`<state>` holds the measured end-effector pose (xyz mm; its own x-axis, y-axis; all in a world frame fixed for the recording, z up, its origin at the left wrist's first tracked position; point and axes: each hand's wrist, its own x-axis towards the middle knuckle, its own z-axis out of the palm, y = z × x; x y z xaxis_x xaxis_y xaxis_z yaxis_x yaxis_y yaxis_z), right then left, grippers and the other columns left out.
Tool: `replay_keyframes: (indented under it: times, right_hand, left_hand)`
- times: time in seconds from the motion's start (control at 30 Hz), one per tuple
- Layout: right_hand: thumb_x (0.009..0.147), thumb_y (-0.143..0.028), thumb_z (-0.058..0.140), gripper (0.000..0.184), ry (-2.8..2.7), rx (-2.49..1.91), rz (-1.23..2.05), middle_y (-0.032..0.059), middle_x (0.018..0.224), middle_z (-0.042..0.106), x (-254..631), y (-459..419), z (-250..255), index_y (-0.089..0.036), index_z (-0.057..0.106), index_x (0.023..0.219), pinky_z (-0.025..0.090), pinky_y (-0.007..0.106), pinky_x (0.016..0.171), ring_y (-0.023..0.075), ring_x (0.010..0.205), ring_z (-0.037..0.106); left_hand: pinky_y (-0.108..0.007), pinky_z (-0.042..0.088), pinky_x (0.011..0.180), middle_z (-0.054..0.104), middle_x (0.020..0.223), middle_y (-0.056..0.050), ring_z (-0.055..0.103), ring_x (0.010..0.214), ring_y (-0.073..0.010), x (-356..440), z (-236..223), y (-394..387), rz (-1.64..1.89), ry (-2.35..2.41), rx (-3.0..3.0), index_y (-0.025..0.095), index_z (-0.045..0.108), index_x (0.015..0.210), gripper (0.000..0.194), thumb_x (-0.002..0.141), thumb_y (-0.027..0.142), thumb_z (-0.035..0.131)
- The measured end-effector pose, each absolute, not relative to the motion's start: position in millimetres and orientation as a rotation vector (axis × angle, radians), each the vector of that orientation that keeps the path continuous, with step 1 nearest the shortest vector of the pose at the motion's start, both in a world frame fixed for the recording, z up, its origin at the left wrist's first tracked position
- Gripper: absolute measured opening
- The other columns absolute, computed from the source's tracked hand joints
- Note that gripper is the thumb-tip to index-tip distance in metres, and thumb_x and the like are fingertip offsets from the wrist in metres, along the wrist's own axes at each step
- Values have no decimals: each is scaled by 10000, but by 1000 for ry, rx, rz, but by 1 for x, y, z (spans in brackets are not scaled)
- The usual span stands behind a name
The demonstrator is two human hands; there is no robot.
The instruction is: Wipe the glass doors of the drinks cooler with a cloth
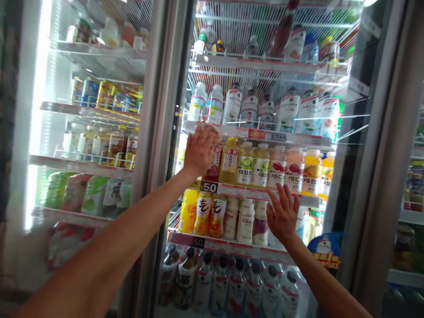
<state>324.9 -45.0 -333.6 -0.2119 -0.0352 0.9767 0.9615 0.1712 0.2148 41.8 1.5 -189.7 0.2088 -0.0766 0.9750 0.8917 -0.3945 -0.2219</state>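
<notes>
Both my hands are raised in front of a lit drinks fridge. My left hand [200,150], a little blurred, has its fingers stretched upward and covers part of a dark red bottle [215,163]. Beside that stands a yellow bottle [229,161] with a white label. Lower and to the right, my right hand [283,211] has its fingers spread, just below the pink-capped bottles [277,165]. It partly hides the row with a purple-and-white bottle [260,223]. Neither hand holds anything. Whether either touches glass or a bottle, I cannot tell.
Upper shelves carry white-labelled bottles [289,110]; orange drinks [312,170] stand at the right. Dark-capped bottles [237,282] line the bottom. A metal door frame [155,132] separates another stocked fridge section on the left. A blue sticker [326,250] is at lower right.
</notes>
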Motion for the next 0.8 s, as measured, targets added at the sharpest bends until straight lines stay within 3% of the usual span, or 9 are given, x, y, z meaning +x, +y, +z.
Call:
replay_keyframes:
  times: [0.07, 0.13, 0.3, 0.37, 0.57, 0.63, 0.8]
  right_hand:
    - [839, -241, 449, 517, -1425, -951, -1249, 66, 1455, 312, 326, -46, -322, -280, 349, 1344, 154, 502, 1090, 243, 1347, 262]
    - [839, -247, 448, 518, -1383, -943, -1259, 73, 1459, 302, 327, -46, -305, -269, 345, 1346, 149, 501, 1091, 242, 1347, 262]
    - [837, -256, 442, 488, -1331, -980, -1285, 80, 1436, 344, 327, -41, -275, -238, 391, 1322, 162, 479, 1094, 237, 1349, 258]
    - [837, -249, 439, 480, -1344, -978, -1298, 76, 1430, 357, 326, -39, -274, -240, 401, 1315, 160, 470, 1098, 228, 1351, 256]
    - [836, -238, 431, 510, -1350, -950, -1295, 55, 1432, 357, 327, -37, -279, -263, 361, 1341, 163, 471, 1100, 224, 1350, 259]
    - [837, -243, 428, 523, -1347, -945, -1295, 46, 1444, 337, 327, -36, -279, -269, 341, 1353, 156, 469, 1101, 224, 1355, 247]
    - [842, -240, 425, 516, -1353, -933, -1302, 46, 1446, 333, 328, -37, -278, -268, 346, 1351, 160, 465, 1100, 224, 1353, 251]
  left_hand:
    - [-489, 223, 1091, 332, 1430, -67, 190, 1360, -241, 40, -173, 3, -1572, -968, -1423, 199, 407, 1307, 440, 874, 255, 350]
    - [-491, 217, 1094, 328, 1433, -57, 176, 1364, -242, 53, -175, 0, -1544, -936, -1440, 208, 403, 1312, 443, 875, 246, 344]
    - [-457, 129, 1129, 315, 1443, 8, 134, 1375, -201, 103, -230, -9, -870, -395, -1769, 254, 376, 1325, 463, 864, 215, 388]
    - [-440, 128, 1133, 316, 1442, 20, 151, 1372, -185, 105, -233, -9, -770, -327, -1818, 262, 368, 1325, 462, 866, 212, 384]
    - [-442, 115, 1133, 254, 1468, -55, 90, 1379, -204, 64, -153, -1, -1501, -1011, -1542, 129, 355, 1320, 443, 905, 253, 258]
    - [-448, 118, 1132, 247, 1470, -49, 82, 1380, -207, 67, -146, -1, -1562, -1065, -1491, 129, 350, 1325, 452, 903, 255, 246]
    - [-415, 133, 1141, 353, 1423, 20, 148, 1373, -170, 103, -186, -7, -1039, -506, -1778, 241, 419, 1292, 424, 881, 213, 319]
